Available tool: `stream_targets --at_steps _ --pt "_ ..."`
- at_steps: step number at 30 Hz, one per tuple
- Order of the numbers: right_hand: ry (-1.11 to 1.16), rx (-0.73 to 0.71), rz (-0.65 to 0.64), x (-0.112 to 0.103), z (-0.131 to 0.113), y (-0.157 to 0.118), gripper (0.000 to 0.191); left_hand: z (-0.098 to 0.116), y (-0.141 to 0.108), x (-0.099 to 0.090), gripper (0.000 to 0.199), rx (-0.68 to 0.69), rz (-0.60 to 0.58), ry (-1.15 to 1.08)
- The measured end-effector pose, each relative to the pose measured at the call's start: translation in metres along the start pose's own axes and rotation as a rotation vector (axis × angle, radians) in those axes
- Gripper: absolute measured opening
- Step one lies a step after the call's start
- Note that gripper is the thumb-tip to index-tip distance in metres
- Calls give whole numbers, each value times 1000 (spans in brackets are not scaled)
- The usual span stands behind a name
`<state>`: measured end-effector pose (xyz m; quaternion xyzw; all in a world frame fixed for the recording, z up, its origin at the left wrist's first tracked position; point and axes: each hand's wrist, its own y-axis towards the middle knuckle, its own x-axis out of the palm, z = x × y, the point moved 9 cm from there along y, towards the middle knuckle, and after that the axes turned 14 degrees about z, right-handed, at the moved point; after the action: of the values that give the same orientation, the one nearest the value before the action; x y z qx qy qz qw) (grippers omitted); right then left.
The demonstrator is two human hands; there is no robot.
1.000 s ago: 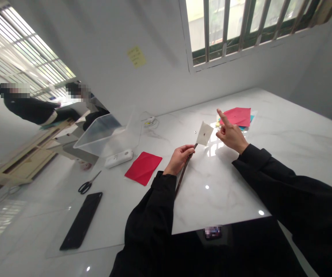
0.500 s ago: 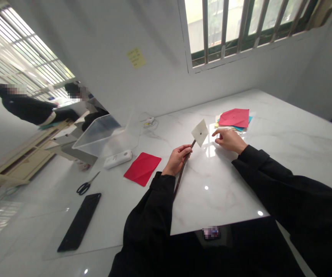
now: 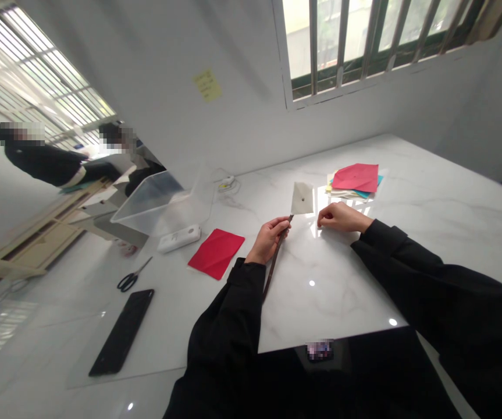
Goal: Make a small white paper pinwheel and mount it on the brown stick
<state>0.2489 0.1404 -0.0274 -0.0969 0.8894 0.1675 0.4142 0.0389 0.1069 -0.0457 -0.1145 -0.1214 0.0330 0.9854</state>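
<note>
My left hand [image 3: 269, 240] is closed around a thin dark brown stick [image 3: 273, 266], which slants up from near my left sleeve. At the stick's top end sits a small off-white paper square [image 3: 302, 198] with a dark dot in its middle. To the right of this paper, my right hand [image 3: 342, 218] hangs over the table with its fingers curled together and apart from the paper; whether it pinches something small cannot be made out. Behind it lies a stack of coloured papers with a red sheet [image 3: 355, 177] on top.
Left of my left hand are red paper [image 3: 216, 254], a white power strip [image 3: 179, 238], scissors [image 3: 134, 274] and a black slab-like object [image 3: 122, 333]. A clear bin [image 3: 152, 201] stands farther back. Two people are at the far left. The marble-patterned table [image 3: 429, 233] meets the wall behind.
The off-white paper has turned on the stick, from a tilted diamond to nearly upright. My right hand has lowered slightly, and its fingers have curled in.
</note>
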Motion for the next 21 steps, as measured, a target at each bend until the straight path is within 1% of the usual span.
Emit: stream_targets --at_steps 3,6,7,10,11,12,13,14,17,18,19,21 --pt "-59 38 83 -7 9 2 21 0 0 0 44 4 -2 0" --pt "-85 113 224 -19 19 4 20 -1 1 -1 43 8 -5 7" --pt "-75 132 277 -24 21 4 27 -1 2 -1 43 10 -8 12" --pt "-26 129 426 -38 19 2 59 -3 3 1 42 26 -23 37" --pt "-17 111 463 -42 17 2 65 -4 3 2 42 29 -28 46" --pt "-14 92 483 -45 14 1 66 -4 3 2 42 31 -32 52" --pt "-20 77 475 -45 13 1 63 -4 3 3 42 31 -34 55" --pt "-31 69 433 -42 12 2 57 -4 3 3 42 29 -33 55" --pt "-85 77 198 -22 14 2 30 -2 1 1 43 21 -20 44" --pt "-101 86 139 -17 15 2 26 -1 1 1 44 17 -16 40" --pt "-113 94 107 -14 16 2 25 -1 1 0 44 15 -13 36" --pt "-126 100 103 -12 18 1 25 -1 1 0 45 12 -14 30"
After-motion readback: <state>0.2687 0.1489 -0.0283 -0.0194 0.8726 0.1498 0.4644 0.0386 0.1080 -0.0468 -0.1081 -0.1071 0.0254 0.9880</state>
